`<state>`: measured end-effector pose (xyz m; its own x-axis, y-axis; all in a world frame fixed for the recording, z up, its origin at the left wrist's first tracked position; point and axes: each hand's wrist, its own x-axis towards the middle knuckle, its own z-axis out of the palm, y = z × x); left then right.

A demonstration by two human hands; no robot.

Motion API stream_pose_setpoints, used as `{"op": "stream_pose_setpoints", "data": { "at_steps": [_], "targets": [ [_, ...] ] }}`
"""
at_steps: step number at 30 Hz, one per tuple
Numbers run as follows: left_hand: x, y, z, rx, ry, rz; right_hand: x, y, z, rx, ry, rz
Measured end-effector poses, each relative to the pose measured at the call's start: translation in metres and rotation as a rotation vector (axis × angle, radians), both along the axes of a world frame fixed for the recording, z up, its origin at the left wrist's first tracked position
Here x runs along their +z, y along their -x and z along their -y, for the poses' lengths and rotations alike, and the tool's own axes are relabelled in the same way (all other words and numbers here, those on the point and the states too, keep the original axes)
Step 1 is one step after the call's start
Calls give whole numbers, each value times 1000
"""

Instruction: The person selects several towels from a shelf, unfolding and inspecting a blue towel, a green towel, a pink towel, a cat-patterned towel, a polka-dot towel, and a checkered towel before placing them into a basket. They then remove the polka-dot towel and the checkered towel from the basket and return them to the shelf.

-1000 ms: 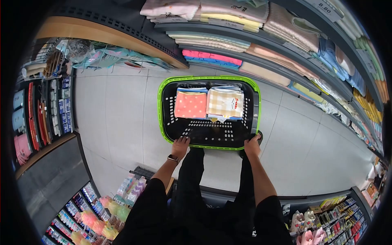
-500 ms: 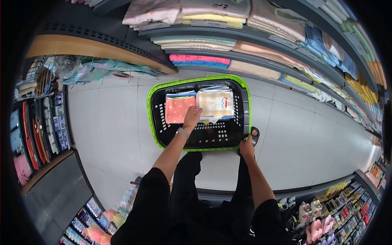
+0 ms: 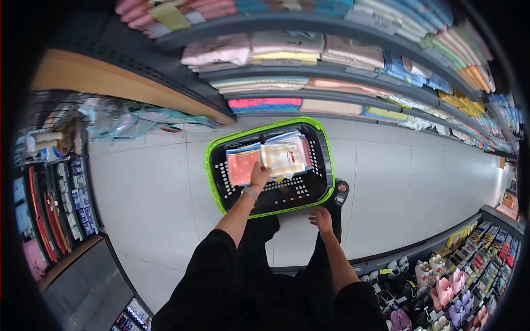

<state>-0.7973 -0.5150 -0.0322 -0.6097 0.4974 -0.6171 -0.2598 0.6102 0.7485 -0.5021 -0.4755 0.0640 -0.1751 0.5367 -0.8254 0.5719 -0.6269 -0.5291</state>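
Note:
A black shopping basket (image 3: 287, 202) with a bright green rim stands on the floor in front of my feet. Inside it, a stack of folded coral towels with pale dots (image 3: 241, 167) lies beside a stack topped by a yellow-and-white checked towel (image 3: 282, 160) with a red-and-black print. My left hand (image 3: 260, 175) reaches into the basket, its fingers closed at the near left edge of the checked towel, where the two stacks meet. Off the rim, near the basket's lower right corner, my right hand (image 3: 321, 219) hangs with fingers apart, holding nothing.
Shelves of folded towels (image 3: 287, 44) run along the far side. Wrapped goods hang (image 3: 138, 124) at the left, above a side rack. Pairs of small shoes (image 3: 444, 289) fill a display at the lower right. Grey floor tiles (image 3: 381, 182) extend right of the basket.
My right hand has let go of the basket's rim and moved down and left. The basket appears lower and turned in view. My left hand stays at the checked towel.

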Motion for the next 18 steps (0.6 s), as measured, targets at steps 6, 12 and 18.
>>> {"op": "stream_pose_setpoints", "data": {
  "at_steps": [6, 12, 18],
  "targets": [
    [193, 23, 42, 123, -274, 297, 126, 70, 34, -667, 709, -622],
    [376, 13, 74, 77, -422, 482, 273, 147, -1, -690, 843, -1118],
    [456, 0, 86, -28, -486, 315, 350, 151, -66, -360, 737, -1128]
  ]
}}
